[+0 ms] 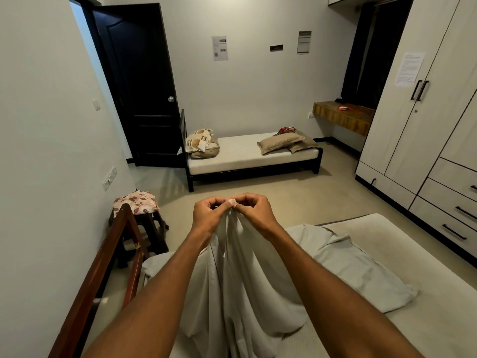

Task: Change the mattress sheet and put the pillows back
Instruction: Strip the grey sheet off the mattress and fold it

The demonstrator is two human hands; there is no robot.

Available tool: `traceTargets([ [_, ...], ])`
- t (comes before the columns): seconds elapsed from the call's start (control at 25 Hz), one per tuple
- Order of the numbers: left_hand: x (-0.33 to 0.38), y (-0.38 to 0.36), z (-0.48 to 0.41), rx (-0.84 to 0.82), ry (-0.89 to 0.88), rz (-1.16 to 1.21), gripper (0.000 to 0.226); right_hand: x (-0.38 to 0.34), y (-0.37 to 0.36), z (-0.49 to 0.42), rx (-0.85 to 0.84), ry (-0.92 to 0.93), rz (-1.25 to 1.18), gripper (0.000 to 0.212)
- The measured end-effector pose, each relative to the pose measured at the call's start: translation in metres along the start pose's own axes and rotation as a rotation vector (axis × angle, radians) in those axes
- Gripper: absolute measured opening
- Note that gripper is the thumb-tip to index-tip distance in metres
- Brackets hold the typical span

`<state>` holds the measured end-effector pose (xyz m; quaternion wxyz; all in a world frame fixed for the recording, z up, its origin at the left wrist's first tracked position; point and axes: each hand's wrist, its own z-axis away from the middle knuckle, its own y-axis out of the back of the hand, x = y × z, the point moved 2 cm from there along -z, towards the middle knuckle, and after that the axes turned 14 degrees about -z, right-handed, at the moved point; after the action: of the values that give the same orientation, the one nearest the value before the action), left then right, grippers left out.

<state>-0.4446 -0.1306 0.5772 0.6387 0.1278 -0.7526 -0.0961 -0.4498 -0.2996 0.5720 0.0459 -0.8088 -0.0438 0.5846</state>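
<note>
1. Nearest the camera, two bare forearms reach forward from the bottom edge, and a pale grey sheet [247,267] hangs in long folds between them, its lower part heaped on the near bed's mattress [387,329]
2. The left hand [210,215] has its grip pinched on the top edge of the sheet, fingers curled in toward the thumb
3. The right hand [254,211] touches the left at the fingertips, its grip likewise pinched on the same raised bit of sheet; a small pale tab shows between the two thumbs
4. At the near left, a brown wooden bed rail [103,275] slants up along the wall
5. Just beyond it stands a dark stool [152,228] with a floral cloth [136,201] folded on top
6. Right of the hands, more of the sheet lies spread and rumpled over the mattress, reaching toward the right
7. At the far left, a dark door [136,81] stands open against the wall
8. Across the floor, against the far wall, is a second bed [247,161] with a dark frame and a bare pale mattress
9. On its left end sits a patterned bundle of bedding [201,143]
10. On its right end lie two tan pillows [282,142], one stacked on the other, with a reddish item just behind them
11. Farther right, a wooden shelf [343,116] juts from the wall with a small red and white object on it
12. Along the right wall stands a pale wardrobe [426,140] with black handles, drawers below and a paper stuck on one door
</note>
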Motion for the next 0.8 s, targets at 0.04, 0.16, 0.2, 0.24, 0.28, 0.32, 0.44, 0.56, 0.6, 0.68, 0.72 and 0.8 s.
traceTargets([
  [0.04,0.000,0.001,0.000,0.006,0.000,-0.001,0.015,-0.001,-0.001,-0.001,-0.008,0.008,0.012,0.018],
  [0.16,0.000,0.004,0.000,0.020,0.000,0.019,0.016,0.000,-0.007,-0.001,0.015,-0.013,-0.083,0.019],
  [0.2,0.000,0.007,0.000,0.028,0.002,0.025,0.016,0.001,-0.010,-0.001,0.027,-0.029,-0.117,0.019],
  [0.24,0.000,0.009,0.000,0.038,0.006,0.030,0.016,0.003,-0.013,0.000,0.037,-0.042,-0.140,0.020],
  [0.28,-0.001,0.011,0.000,0.049,0.013,0.039,0.016,0.004,-0.016,0.001,0.045,-0.054,-0.150,0.020],
  [0.32,-0.003,0.012,-0.001,0.059,0.023,0.050,0.016,0.005,-0.018,0.001,0.045,-0.063,-0.159,0.020],
  [0.44,-0.007,0.016,-0.001,0.077,0.045,0.066,0.017,0.009,-0.022,0.001,0.029,-0.085,-0.197,0.023],
  [0.56,-0.008,0.016,-0.001,0.077,0.045,0.064,0.019,0.010,-0.020,0.000,-0.017,-0.098,-0.191,0.019],
  [0.6,-0.007,0.017,0.000,0.080,0.047,0.056,0.018,0.009,-0.021,-0.002,-0.046,-0.098,-0.152,0.017],
  [0.68,-0.005,0.018,0.000,0.090,0.054,0.059,0.019,0.007,-0.023,-0.009,-0.081,-0.097,-0.035,0.015],
  [0.72,-0.005,0.019,-0.001,0.093,0.051,0.076,0.020,0.006,-0.025,-0.013,-0.078,-0.090,0.018,0.015],
  [0.8,-0.002,0.020,-0.005,0.082,0.032,0.117,0.025,0.001,-0.032,-0.023,-0.041,-0.053,0.099,0.017],
])
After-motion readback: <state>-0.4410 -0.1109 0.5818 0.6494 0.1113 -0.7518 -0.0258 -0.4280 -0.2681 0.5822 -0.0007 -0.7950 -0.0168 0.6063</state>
